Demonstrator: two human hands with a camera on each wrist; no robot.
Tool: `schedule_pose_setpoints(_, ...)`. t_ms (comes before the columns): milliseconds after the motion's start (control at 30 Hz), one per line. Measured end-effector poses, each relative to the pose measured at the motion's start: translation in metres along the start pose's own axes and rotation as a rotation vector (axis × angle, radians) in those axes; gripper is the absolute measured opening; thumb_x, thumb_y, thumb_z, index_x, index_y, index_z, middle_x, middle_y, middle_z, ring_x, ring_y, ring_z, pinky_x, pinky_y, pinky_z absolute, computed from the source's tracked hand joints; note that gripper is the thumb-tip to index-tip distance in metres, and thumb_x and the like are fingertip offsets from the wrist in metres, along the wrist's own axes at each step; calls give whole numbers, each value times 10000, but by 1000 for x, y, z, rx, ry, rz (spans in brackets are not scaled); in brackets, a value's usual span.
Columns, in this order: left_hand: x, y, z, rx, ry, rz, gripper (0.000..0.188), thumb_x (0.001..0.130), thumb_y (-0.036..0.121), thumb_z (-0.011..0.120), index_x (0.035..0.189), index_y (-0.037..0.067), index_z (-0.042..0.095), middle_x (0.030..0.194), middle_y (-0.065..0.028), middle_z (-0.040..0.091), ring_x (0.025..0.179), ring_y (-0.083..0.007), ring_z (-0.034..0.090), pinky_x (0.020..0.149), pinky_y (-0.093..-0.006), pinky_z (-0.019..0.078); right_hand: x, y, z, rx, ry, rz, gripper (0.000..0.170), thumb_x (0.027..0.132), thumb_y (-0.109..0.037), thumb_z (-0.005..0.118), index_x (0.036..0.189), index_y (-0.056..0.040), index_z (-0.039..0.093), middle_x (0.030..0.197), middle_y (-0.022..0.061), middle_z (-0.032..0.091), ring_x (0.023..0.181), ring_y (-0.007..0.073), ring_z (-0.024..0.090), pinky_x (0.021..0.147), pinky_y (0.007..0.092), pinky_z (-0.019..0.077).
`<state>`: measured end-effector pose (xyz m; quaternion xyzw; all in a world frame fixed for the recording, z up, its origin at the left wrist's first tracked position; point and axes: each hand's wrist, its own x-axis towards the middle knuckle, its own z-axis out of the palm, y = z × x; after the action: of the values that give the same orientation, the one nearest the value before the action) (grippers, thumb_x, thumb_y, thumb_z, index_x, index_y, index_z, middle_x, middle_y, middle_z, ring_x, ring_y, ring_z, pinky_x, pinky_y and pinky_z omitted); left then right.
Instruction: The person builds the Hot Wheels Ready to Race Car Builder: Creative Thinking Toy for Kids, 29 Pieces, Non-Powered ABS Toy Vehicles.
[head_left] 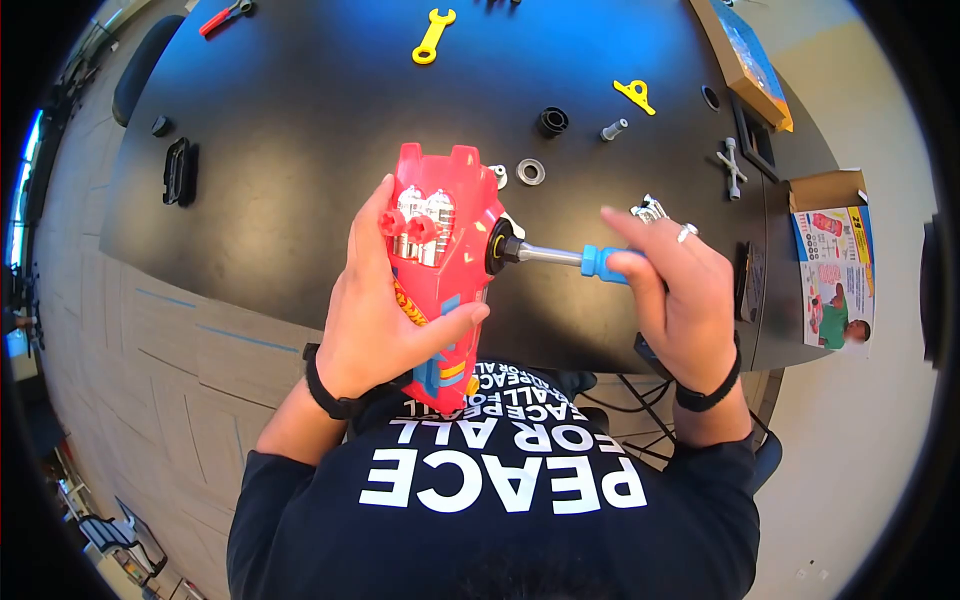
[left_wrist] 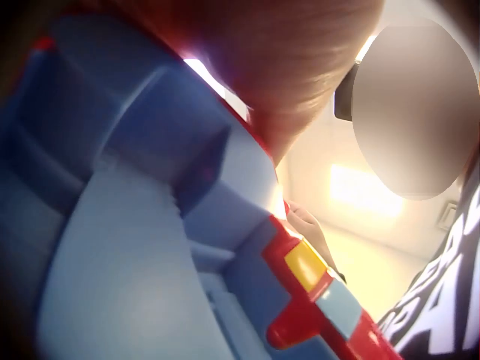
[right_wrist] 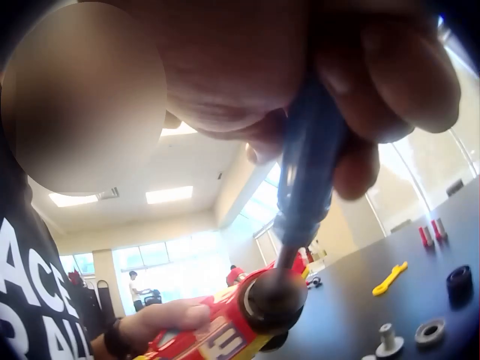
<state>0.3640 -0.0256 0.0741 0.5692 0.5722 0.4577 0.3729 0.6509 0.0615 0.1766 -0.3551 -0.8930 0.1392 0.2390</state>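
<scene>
We have the red toy car [head_left: 472, 190] held up over the near edge of the table [head_left: 290, 190], left hand [head_left: 368, 312] clamped round its body. Black wheel [head_left: 497, 248] sits on its side, screwdriver [head_left: 560, 257] tip at the wheel's middle, right hand [head_left: 690, 285] fingers wrapped round the handle. Silver engine [head_left: 438, 212] already on top. We'd call it partway: this wheel looks mid-fastening, can't tell if tightening or loosening. Apparently left to fit: loose black rim [head_left: 552, 122], grey ring [head_left: 531, 172], grey peg [head_left: 614, 130]; yellow wrench [head_left: 430, 42] lies farther off
</scene>
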Motion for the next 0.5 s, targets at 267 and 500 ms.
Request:
schedule_pose_setpoints(267,5,1,-5,59,83,16,1272,786,276,1018,1724,-42,219,1613,-268,509,1426,-386,650,1163,-473,548,-14,19,16,217,-47,138,406,951,-71,869,1312,-28,689,982,109,670,787,245,620,680,354,502)
schedule_pose_setpoints(500,7,-1,-2,140,113,58,1284,775,273,1022,1725,-50,220,1598,-271,496,1408,-400,661,1123,-478,577,-13,16,32,307,56,164,369,922,-45,895,1249,-30,724,972,86,701,814,196,647,689,309,496)
